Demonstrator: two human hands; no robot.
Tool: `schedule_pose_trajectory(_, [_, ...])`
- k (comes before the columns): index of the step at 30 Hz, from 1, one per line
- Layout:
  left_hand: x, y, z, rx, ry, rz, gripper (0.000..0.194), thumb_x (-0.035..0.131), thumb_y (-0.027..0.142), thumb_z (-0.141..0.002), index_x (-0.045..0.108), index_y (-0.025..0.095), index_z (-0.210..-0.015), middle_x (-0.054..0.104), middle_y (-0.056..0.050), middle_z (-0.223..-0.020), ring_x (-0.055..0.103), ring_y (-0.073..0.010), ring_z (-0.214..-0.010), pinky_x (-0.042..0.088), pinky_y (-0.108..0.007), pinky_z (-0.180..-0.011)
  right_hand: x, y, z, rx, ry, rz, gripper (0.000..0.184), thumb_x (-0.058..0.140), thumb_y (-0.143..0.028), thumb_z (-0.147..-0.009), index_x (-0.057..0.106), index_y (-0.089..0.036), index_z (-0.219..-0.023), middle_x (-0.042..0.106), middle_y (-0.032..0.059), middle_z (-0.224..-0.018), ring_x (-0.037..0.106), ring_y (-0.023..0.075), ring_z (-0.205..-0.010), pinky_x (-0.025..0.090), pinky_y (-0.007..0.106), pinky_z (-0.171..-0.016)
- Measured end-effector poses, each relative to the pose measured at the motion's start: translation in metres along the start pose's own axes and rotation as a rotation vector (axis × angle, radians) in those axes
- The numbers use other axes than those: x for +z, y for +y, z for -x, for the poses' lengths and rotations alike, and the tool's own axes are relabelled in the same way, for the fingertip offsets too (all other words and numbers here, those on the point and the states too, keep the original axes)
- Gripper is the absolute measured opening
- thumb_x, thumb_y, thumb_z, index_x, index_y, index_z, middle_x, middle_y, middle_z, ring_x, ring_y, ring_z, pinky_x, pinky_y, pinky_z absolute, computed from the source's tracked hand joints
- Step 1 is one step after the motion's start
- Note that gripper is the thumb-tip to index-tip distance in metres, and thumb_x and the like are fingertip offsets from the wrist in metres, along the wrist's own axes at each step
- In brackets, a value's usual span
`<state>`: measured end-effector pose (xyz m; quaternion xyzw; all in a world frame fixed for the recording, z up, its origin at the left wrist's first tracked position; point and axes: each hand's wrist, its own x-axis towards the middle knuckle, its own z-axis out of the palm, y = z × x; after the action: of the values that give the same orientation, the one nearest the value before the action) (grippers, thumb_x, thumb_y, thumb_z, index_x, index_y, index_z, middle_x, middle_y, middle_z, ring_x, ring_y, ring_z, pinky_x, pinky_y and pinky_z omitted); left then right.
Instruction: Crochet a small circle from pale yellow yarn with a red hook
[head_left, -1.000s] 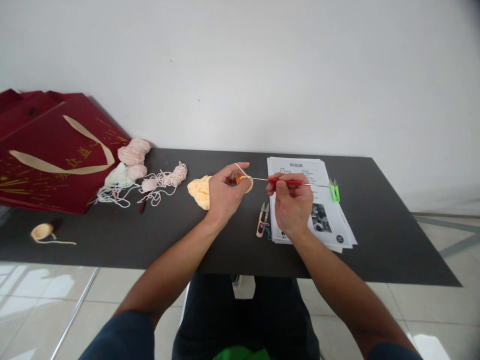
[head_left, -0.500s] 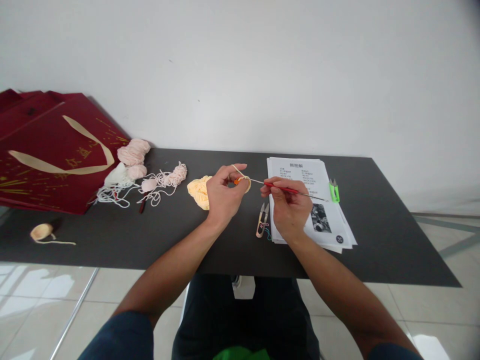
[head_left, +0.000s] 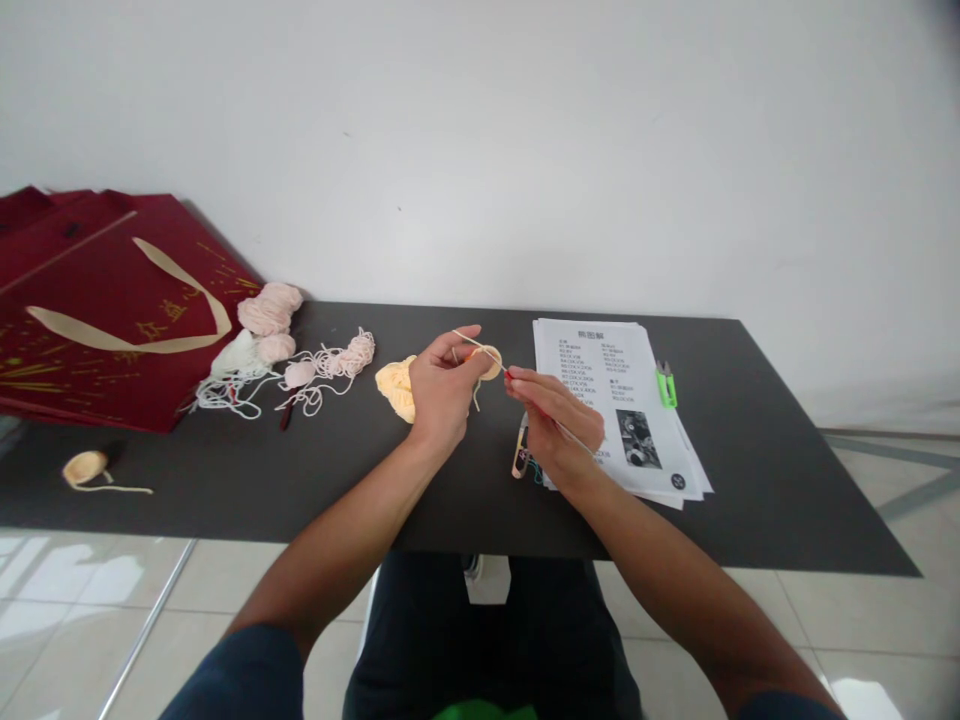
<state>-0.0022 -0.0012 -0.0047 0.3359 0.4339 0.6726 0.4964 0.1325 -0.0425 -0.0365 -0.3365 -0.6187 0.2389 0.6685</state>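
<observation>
Nearest in the work, our right hand (head_left: 559, 415) pinches one hook (head_left: 509, 374) by its red part, fingers close together. The hook's long axis slants from near right, where its thin metal end shows past our palm, to far left, where it meets the yarn work. That small yellow round (head_left: 490, 363) lies to the left of the right-hand grip and a little farther off, at the fingertips of our left hand (head_left: 442, 390), which is the nearer one and grips it tightly. A strand (head_left: 472, 341) runs from our left forefinger down toward the hook; we cannot tell whether the hook's tip is through a loop.

Counting near to far: one small yellow cup (head_left: 86, 465) with a tail at near left; one pair of pale snips (head_left: 518, 458), partly behind our right hand; one yellow ball of yarn (head_left: 396, 388), just left of our left hand; one pile of printed sheets (head_left: 589, 345) on the right, its sheets uncountable; one pair of green snips (head_left: 666, 384) at its right edge; pink and white yarn (head_left: 268, 308) at far left, too tangled to count, beside red bags (head_left: 97, 300).
</observation>
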Motion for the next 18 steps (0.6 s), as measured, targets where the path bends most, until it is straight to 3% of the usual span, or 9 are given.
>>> schedule_pose_trajectory(6, [-0.002, 0.003, -0.004, -0.193, -0.113, 0.185, 0.045, 0.089, 0.013, -0.06, 0.078, 0.017, -0.104, 0.075, 0.001, -0.077, 0.068, -0.0097, -0.069, 0.051, -0.024, -0.075, 0.005, 0.004, 0.002, 0.16, 0.092, -0.096, 0.017, 0.084, -0.032, -0.084, 0.083, -0.037, -0.1, 0.083, 0.0024, -0.115, 0.08, 0.0263, -0.102, 0.07, 0.051, -0.092])
schedule_pose_trajectory(9, [-0.003, 0.006, -0.007, -0.265, -0.171, 0.247, 0.046, 0.089, 0.013, -0.06, 0.078, 0.017, -0.105, 0.076, 0.0, -0.078, 0.067, -0.0093, -0.07, 0.05, -0.024, -0.074, 0.003, 0.004, 0.001, 0.153, 0.05, -0.099, 0.019, 0.08, -0.03, -0.087, 0.083, -0.038, -0.104, 0.082, 0.0017, -0.118, 0.08, 0.0259, -0.102, 0.07, 0.051, -0.091])
schedule_pose_trajectory(12, [-0.005, 0.009, -0.009, -0.301, -0.205, 0.279, 0.047, 0.089, 0.012, -0.059, 0.079, 0.017, -0.105, 0.075, 0.0, -0.076, 0.066, -0.009, -0.068, 0.05, -0.024, -0.073, 0.001, 0.002, -0.002, 0.171, 0.023, -0.154, 0.017, 0.078, -0.028, -0.089, 0.084, -0.036, -0.104, 0.082, 0.0027, -0.12, 0.08, 0.0239, -0.096, 0.071, 0.047, -0.086])
schedule_pose_trajectory(18, [-0.006, 0.012, -0.008, -0.304, -0.222, 0.217, 0.05, 0.087, 0.013, -0.059, 0.079, 0.018, -0.107, 0.072, 0.001, -0.073, 0.062, -0.0093, -0.065, 0.049, -0.025, -0.069, 0.002, 0.001, -0.018, 0.302, 0.105, -0.326, 0.01, 0.078, -0.027, -0.09, 0.08, -0.032, -0.099, 0.083, 0.0013, -0.108, 0.079, 0.0179, -0.082, 0.068, 0.038, -0.073])
